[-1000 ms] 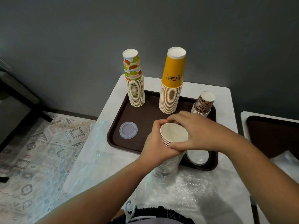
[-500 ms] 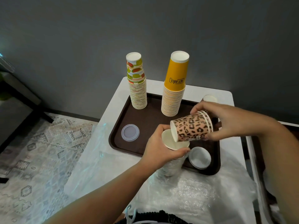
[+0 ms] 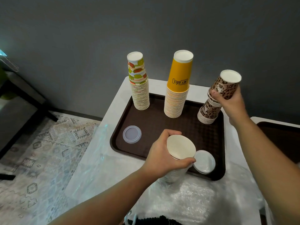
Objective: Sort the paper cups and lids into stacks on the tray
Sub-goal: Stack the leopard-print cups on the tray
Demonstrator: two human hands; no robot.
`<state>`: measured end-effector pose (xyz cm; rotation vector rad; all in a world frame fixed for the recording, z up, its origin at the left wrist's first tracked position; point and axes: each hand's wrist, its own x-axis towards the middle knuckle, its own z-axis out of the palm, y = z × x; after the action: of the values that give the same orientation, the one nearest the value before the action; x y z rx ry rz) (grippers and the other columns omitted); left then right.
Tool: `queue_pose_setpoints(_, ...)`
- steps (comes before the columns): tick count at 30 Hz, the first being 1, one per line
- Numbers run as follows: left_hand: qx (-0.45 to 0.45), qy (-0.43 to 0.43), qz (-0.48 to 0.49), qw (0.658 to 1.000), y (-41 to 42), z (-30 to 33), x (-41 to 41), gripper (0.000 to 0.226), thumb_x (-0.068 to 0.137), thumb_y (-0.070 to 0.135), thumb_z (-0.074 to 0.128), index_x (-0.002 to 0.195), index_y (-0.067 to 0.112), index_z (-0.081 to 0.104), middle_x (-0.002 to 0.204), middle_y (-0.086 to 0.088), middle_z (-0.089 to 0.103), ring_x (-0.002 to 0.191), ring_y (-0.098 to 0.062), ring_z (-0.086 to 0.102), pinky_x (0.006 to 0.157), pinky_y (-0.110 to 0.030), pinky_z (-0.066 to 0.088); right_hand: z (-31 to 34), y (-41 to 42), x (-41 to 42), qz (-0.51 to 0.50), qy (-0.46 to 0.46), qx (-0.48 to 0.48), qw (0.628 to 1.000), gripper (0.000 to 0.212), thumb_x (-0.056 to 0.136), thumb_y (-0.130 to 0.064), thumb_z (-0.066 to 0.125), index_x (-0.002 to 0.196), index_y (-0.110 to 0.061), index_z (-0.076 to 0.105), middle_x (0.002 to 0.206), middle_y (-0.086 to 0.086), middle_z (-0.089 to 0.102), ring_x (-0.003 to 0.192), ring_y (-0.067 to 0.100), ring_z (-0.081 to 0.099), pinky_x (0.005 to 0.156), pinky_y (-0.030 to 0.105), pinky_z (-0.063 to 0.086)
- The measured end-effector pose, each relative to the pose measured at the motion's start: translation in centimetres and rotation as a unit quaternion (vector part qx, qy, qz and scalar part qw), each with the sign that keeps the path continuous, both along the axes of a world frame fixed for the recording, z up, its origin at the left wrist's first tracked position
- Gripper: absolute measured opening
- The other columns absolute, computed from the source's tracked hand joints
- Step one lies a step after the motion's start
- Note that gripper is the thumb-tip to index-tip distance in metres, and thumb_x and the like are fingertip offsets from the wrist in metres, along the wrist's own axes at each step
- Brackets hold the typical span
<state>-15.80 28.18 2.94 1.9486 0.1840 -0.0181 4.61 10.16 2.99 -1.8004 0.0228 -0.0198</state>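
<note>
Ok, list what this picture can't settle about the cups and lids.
Head view only:
- Print on the held stack of paper cups: hidden by the left hand.
- Whether the raised leopard-print cup touches the leopard-print stack: right hand covers the joint.

Dim indoor light, cool and muted, strongest over the white table (image 3: pixel 116 101) at frame centre. Grey wall (image 3: pixel 81 38) across the upper half evenly shaded, darkening toward the top corners. Bluish glare on the clear plastic sheet (image 3: pixel 90 159) at lower left, with speckled highlights on the same wrap at lower centre. Soft shadow beneath the brown tray (image 3: pixel 162 120) rim at its near edge. Cup stacks (image 3: pixel 177 101) at centre fairly sharp; forearms at the bottom edge soft and stretched. Wide-angle bowing of table edges toward the right border. Patterned rug (image 3: pixel 40 151) at left washed out, low in contrast.
</note>
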Motion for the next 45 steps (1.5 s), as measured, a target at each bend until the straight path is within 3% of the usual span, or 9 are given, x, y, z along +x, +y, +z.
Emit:
queue_pose_setpoints(5, 0.000, 0.008, -0.003, 1.000, -0.1, 0.2, 0.1, 0.071, 0.051, 0.042, 0.083, 0.111, 0.035, 0.047, 0.109, 0.023, 0.055, 0.102, 0.005, 0.052, 0.078, -0.005, 0.041, -3.3, -0.3, 1.8, -0.033, 0.033, 0.003, 0.999, 0.071, 0.074, -0.030, 0.079, 0.134, -0.021, 0.041, 0.131, -0.003, 0.054, 0.117, 0.015, 0.053, 0.103, 0.044, 0.043)
queue_pose_setpoints(11, -0.003, 0.004, -0.005, 1.000, 0.0, 0.1, 0.2, 0.072, 0.046, 0.057, 0.076, 0.109, 0.039, 0.045, 0.109, 0.022, 0.056, 0.102, 0.002, 0.054, 0.079, -0.006, 0.042, -4.6, 0.3, 1.9, -0.050, -0.015, -0.032, 0.998, 0.070, 0.077, -0.017, 0.077, 0.134, -0.022, 0.038, 0.129, 0.000, 0.050, 0.114, 0.013, 0.049, 0.097, 0.031, 0.045)
queue_pose_setpoints(19, -0.004, 0.001, -0.006, 1.000, 0.0, 0.2, 0.3, 0.071, 0.047, 0.047, 0.083, 0.108, 0.038, 0.046, 0.108, 0.023, 0.056, 0.101, 0.007, 0.053, 0.077, -0.005, 0.041, -5.6, -0.1, 2.1, 0.028, -0.001, -0.280, 0.960, 0.070, 0.086, -0.027, 0.068, 0.146, -0.018, 0.032, 0.145, 0.014, 0.037, 0.132, 0.033, 0.036, 0.106, 0.044, 0.033)
queue_pose_setpoints(24, 0.002, -0.004, -0.010, 1.000, 0.3, 0.0, 0.3, 0.074, 0.049, 0.036, 0.090, 0.107, 0.037, 0.045, 0.108, 0.024, 0.055, 0.103, 0.008, 0.051, 0.078, -0.003, 0.040, -2.3, 0.3, -1.1, -0.018, -0.183, -0.340, 0.922, 0.063, 0.082, -0.029, 0.072, 0.137, -0.014, 0.044, 0.138, 0.013, 0.044, 0.128, 0.031, 0.039, 0.107, 0.043, 0.027)
queue_pose_setpoints(28, 0.002, -0.012, -0.012, 1.000, 0.4, -0.3, 0.2, 0.076, 0.050, 0.029, 0.093, 0.110, 0.030, 0.046, 0.109, 0.022, 0.055, 0.104, 0.007, 0.051, 0.078, -0.003, 0.040, 1.8, 1.4, -5.9, 0.211, -0.179, -0.271, 0.922, 0.038, 0.082, -0.035, 0.068, 0.115, -0.019, 0.060, 0.111, -0.005, 0.057, 0.099, 0.002, 0.054, 0.089, 0.021, 0.042)
queue_pose_setpoints(32, -0.008, -0.023, -0.015, 1.000, 0.4, -0.4, 0.2, 0.079, 0.048, 0.028, 0.094, 0.110, 0.021, 0.047, 0.104, 0.018, 0.058, 0.097, 0.008, 0.054, 0.076, -0.006, 0.041, 4.8, 2.9, -10.1, 0.427, -0.064, -0.316, 0.845, 0.064, 0.068, -0.072, 0.059, 0.120, -0.035, 0.055, 0.111, -0.022, 0.049, 0.104, -0.007, 0.050, 0.086, 0.015, 0.042)
queue_pose_setpoints(35, -0.008, -0.035, -0.029, 0.999, 0.4, -0.6, 0.2, 0.077, 0.051, 0.022, 0.094, 0.110, 0.016, 0.044, 0.102, 0.015, 0.057, 0.094, 0.007, 0.055, 0.075, -0.008, 0.042, 5.0, 3.7, -11.8, 0.460, -0.059, -0.387, 0.797, 0.074, 0.065, -0.070, 0.066, 0.128, -0.038, 0.045, 0.115, -0.020, 0.044, 0.104, -0.003, 0.046, 0.088, 0.017, 0.041)
queue_pose_setpoints(40, -0.028, -0.030, -0.030, 0.999, 0.4, -1.1, 0.2, 0.088, 0.048, 0.020, 0.094, 0.113, 0.020, 0.035, 0.107, 0.014, 0.052, 0.095, 0.010, 0.054, 0.078, -0.006, 0.041, 5.2, 4.3, -12.5, 0.449, -0.067, -0.409, 0.791, 0.081, 0.066, -0.065, 0.070, 0.134, -0.037, 0.038, 0.118, -0.017, 0.045, 0.105, 0.001, 0.046, 0.091, 0.022, 0.044)
queue_pose_setpoints(45, 0.002, 0.029, -0.031, 0.999, 0.4, -1.0, 0.2, 0.079, 0.039, 0.058, 0.072, 0.110, 0.036, 0.045, 0.094, 0.023, 0.059, 0.087, 0.018, 0.054, 0.068, -0.002, 0.040, 5.3, 4.4, -12.8, 0.439, -0.091, -0.406, 0.796, 0.074, 0.071, -0.058, 0.070, 0.135, -0.032, 0.042, 0.118, -0.016, 0.045, 0.105, 0.001, 0.046, 0.091, 0.023, 0.043)
